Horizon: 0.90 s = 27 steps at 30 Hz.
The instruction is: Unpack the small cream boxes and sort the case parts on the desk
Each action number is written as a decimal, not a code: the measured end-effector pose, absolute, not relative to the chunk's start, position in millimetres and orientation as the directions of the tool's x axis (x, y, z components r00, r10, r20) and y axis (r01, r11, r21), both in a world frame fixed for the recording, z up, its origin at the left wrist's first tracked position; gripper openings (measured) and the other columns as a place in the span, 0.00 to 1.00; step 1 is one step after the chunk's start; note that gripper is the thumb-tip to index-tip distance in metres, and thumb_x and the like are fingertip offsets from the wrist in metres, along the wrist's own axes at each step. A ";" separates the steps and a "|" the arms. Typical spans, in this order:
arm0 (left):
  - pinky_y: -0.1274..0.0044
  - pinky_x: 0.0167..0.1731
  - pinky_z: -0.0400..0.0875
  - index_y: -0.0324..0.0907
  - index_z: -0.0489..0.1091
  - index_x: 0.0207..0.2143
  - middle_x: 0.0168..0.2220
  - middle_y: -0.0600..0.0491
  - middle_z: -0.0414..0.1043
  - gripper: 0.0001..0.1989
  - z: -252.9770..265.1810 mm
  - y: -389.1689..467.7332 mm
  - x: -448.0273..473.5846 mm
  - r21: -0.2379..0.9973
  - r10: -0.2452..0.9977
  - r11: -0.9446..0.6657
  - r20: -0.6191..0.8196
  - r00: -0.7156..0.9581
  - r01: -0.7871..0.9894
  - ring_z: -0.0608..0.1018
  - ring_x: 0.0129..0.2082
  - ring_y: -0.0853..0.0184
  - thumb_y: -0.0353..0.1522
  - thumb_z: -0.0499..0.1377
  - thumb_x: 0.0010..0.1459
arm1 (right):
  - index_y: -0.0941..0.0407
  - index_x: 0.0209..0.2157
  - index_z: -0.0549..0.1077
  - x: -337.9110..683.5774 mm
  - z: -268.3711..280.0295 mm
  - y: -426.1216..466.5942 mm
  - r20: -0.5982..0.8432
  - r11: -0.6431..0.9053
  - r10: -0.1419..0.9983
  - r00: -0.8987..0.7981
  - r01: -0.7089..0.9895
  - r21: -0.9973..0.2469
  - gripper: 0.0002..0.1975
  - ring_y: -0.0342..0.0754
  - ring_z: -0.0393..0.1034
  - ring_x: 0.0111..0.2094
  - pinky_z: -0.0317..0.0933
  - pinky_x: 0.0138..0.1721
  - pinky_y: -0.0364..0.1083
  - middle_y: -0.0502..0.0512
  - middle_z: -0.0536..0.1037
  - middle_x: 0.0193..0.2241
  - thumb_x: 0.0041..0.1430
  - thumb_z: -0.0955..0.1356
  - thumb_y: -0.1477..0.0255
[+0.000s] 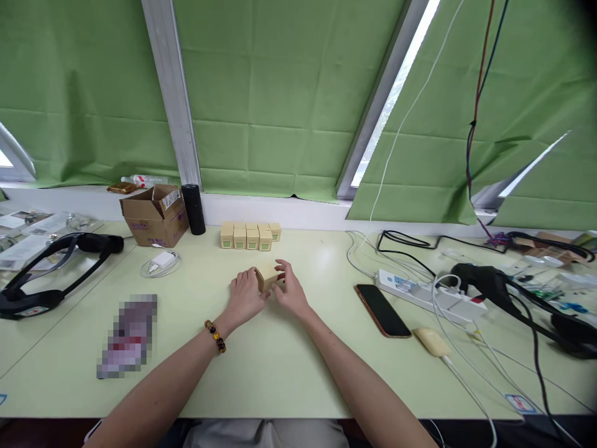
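Observation:
A small kraft cardboard box (267, 277) stands on the table in front of me, between my two hands. My left hand (246, 296) is closed on its left side, with the thumb at the near edge. On the opposite side, my right hand (290, 290) has its fingers curved and apart, with thumb and fingertips close to the box's right side. Whether those fingertips touch it, I cannot tell. Beyond the hands, several similar small boxes (246, 238) with green-framed labels stand together in a block.
Left lie a charger with cable (161, 262), a pixelated flat item (128, 336) and a black headset (60, 274). An open carton (156, 218) and black cylinder (193, 210) stand behind. Right are a phone (383, 311), power strip (429, 295), cream-coloured device (431, 342) and loose cables.

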<state>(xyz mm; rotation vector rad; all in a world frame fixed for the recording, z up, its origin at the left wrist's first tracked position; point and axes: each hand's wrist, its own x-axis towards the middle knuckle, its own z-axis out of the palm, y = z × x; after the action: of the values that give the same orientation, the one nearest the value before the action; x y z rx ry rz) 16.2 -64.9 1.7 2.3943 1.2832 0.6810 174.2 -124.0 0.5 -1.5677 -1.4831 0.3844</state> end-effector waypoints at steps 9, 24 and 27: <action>0.61 0.55 0.68 0.45 0.61 0.56 0.56 0.43 0.70 0.19 3.5 -62.8 16.5 0.475 0.667 -0.745 0.548 0.505 0.469 0.74 0.57 0.53 0.32 0.59 0.64 | 0.49 0.63 0.59 167.5 10.0 -130.6 0.434 0.207 0.850 0.299 0.567 -0.797 0.27 0.55 0.74 0.46 0.70 0.48 0.57 0.59 0.76 0.52 0.64 0.66 0.67; 0.64 0.44 0.73 0.45 0.64 0.50 0.49 0.45 0.71 0.16 12.1 -63.2 11.3 0.185 0.471 -0.874 0.550 0.689 0.449 0.74 0.48 0.55 0.20 0.50 0.63 | 0.49 0.69 0.46 159.9 10.7 -136.6 0.467 0.137 0.844 0.266 0.734 -0.666 0.39 0.54 0.75 0.38 0.71 0.34 0.54 0.67 0.62 0.65 0.59 0.65 0.73; 0.65 0.43 0.73 0.45 0.64 0.49 0.48 0.45 0.71 0.15 11.7 -62.9 11.1 0.173 0.468 -0.875 0.539 0.700 0.452 0.74 0.48 0.55 0.21 0.51 0.64 | 0.49 0.68 0.48 160.2 11.1 -136.5 0.465 0.129 0.844 0.266 0.741 -0.659 0.38 0.54 0.75 0.37 0.70 0.33 0.53 0.67 0.63 0.64 0.59 0.65 0.72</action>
<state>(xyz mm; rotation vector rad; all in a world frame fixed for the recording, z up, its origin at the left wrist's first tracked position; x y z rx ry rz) 11.1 -62.9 11.7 2.8712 0.7773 0.9217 160.2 -136.5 11.1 -1.6272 -1.4919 0.1425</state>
